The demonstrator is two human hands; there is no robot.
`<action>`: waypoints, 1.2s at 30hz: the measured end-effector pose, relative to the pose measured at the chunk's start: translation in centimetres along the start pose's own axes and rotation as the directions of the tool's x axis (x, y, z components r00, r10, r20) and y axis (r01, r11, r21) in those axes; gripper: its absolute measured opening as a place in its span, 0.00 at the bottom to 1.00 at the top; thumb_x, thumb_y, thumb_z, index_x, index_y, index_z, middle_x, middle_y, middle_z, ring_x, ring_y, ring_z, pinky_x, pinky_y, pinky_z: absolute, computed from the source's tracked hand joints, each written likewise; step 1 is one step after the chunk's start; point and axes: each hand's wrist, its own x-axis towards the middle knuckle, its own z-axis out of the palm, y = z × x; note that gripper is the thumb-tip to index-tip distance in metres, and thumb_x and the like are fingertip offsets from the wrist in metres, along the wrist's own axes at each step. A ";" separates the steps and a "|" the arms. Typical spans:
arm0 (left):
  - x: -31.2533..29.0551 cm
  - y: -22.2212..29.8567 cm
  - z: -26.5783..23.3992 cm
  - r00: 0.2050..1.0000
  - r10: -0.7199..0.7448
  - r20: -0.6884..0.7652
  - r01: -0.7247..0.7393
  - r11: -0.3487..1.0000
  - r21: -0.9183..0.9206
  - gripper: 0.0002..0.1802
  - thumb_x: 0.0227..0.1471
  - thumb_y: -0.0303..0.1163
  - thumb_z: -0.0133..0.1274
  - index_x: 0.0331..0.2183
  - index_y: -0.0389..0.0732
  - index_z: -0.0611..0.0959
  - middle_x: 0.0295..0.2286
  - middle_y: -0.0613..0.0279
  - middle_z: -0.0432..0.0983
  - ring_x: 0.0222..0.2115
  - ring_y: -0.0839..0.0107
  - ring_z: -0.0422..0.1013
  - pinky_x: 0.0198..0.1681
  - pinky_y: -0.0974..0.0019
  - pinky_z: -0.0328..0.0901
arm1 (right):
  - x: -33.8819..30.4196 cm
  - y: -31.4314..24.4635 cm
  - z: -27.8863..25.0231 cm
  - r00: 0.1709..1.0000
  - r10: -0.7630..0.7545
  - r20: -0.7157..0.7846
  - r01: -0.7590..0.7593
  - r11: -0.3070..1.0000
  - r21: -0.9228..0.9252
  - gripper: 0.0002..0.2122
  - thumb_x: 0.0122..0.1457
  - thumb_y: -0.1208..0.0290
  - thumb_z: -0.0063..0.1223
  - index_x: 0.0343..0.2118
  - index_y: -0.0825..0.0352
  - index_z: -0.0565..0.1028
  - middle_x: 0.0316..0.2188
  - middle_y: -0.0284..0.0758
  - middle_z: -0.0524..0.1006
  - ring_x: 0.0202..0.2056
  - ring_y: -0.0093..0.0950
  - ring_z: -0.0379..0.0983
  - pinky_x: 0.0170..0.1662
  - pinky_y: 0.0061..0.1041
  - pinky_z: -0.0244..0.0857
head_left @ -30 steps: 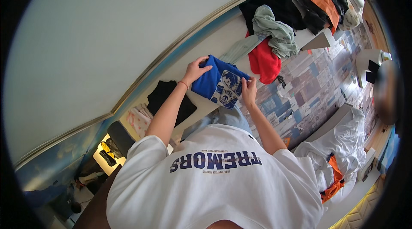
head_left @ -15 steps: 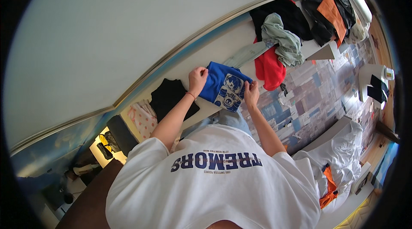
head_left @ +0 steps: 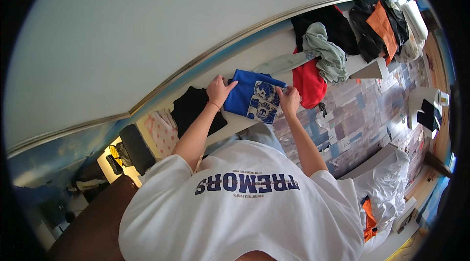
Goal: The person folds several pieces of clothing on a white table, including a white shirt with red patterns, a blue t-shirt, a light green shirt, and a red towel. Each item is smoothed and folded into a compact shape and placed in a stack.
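Observation:
A blue folded T-shirt (head_left: 242, 95) with a white and navy picture print lies on the pale bench in front of me. At its left edge is my left hand (head_left: 219, 90), its thumb stretched out against the cloth and apart from the fingers. My right hand (head_left: 289, 100) grips the right edge, thumb on top; its fingertips are partly hidden. Left of the T-shirt lies a black garment (head_left: 193, 114), next to a pale pink spotted cloth (head_left: 162, 131). Just beyond, the sleeve of a pale green garment (head_left: 327, 50) stretches toward the T-shirt.
A red garment (head_left: 308, 84) hangs over the bench's edge. Black clothes (head_left: 328, 26) and an orange cloth (head_left: 381, 23) are heaped at the far right. The wall (head_left: 196, 31) runs along the bench's far side. White fabric (head_left: 387, 177) lies at the right, beyond the patterned floor (head_left: 352, 119).
The T-shirt has shifted slightly left, lying flatter. My left thumb has spread from the fingers, which were pinched at its edge. My right hand has turned a little. The view has tilted slightly.

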 end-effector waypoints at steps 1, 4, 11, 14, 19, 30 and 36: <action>0.0 -0.4 0.3 0.996 -0.030 0.079 0.034 0.998 -0.045 0.36 0.45 0.63 0.67 0.32 0.35 0.86 0.30 0.49 0.84 0.34 0.51 0.80 0.38 0.53 0.73 | -0.3 -0.1 0.0 0.999 -0.043 0.013 0.043 0.997 -0.065 0.32 0.50 0.43 0.71 0.43 0.72 0.77 0.38 0.45 0.80 0.43 0.45 0.76 0.48 0.42 0.70; 0.7 -2.4 2.5 0.951 -0.113 0.289 0.171 0.968 -0.183 0.38 0.45 0.63 0.67 0.38 0.34 0.85 0.35 0.48 0.83 0.37 0.53 0.80 0.42 0.56 0.74 | -0.5 -1.4 0.7 0.995 -0.093 0.046 0.099 0.982 -0.159 0.33 0.47 0.45 0.72 0.42 0.73 0.79 0.38 0.47 0.78 0.45 0.49 0.73 0.51 0.44 0.68; -5.2 -1.0 -3.6 0.821 0.176 0.542 0.471 0.326 -0.819 0.36 0.54 0.49 0.65 0.54 0.32 0.75 0.47 0.50 0.79 0.47 0.61 0.76 0.52 0.59 0.72 | -0.3 -0.5 2.3 0.823 -0.047 0.566 -0.405 0.650 0.643 0.15 0.59 0.70 0.64 0.47 0.69 0.79 0.43 0.39 0.83 0.43 0.36 0.81 0.46 0.37 0.75; -10.0 -3.2 -7.8 0.827 0.236 0.511 0.501 0.106 -0.859 0.37 0.58 0.42 0.64 0.61 0.32 0.71 0.52 0.51 0.76 0.51 0.64 0.74 0.56 0.60 0.71 | -2.2 -4.7 0.2 0.621 -0.059 0.781 -0.656 0.506 0.560 0.16 0.60 0.74 0.62 0.51 0.67 0.77 0.44 0.37 0.83 0.43 0.34 0.82 0.46 0.35 0.78; -16.7 -10.3 -15.4 0.882 0.102 0.459 0.469 -0.115 -0.876 0.37 0.62 0.44 0.61 0.64 0.37 0.68 0.56 0.54 0.74 0.54 0.64 0.74 0.59 0.58 0.70 | -7.7 -13.5 0.1 0.377 -0.250 0.892 -0.733 0.509 0.452 0.16 0.64 0.68 0.60 0.53 0.67 0.76 0.45 0.38 0.83 0.45 0.35 0.83 0.48 0.36 0.79; -32.6 -36.2 -26.0 0.890 -0.364 0.274 0.043 -0.532 -0.846 0.31 0.66 0.45 0.55 0.63 0.42 0.70 0.56 0.53 0.75 0.56 0.60 0.73 0.61 0.51 0.68 | -30.1 -35.8 16.6 -0.097 -0.269 0.958 -0.598 0.786 0.160 0.21 0.66 0.68 0.60 0.60 0.65 0.71 0.53 0.36 0.80 0.51 0.29 0.79 0.53 0.33 0.76; -41.4 -44.8 -32.1 0.746 -0.646 0.160 -0.198 -0.445 -0.873 0.32 0.65 0.47 0.55 0.64 0.46 0.69 0.59 0.53 0.71 0.59 0.56 0.67 0.62 0.46 0.63 | -41.6 -49.3 29.9 -0.267 -0.420 0.867 -0.042 0.904 0.424 0.30 0.61 0.65 0.65 0.65 0.66 0.69 0.52 0.35 0.79 0.52 0.29 0.75 0.59 0.29 0.66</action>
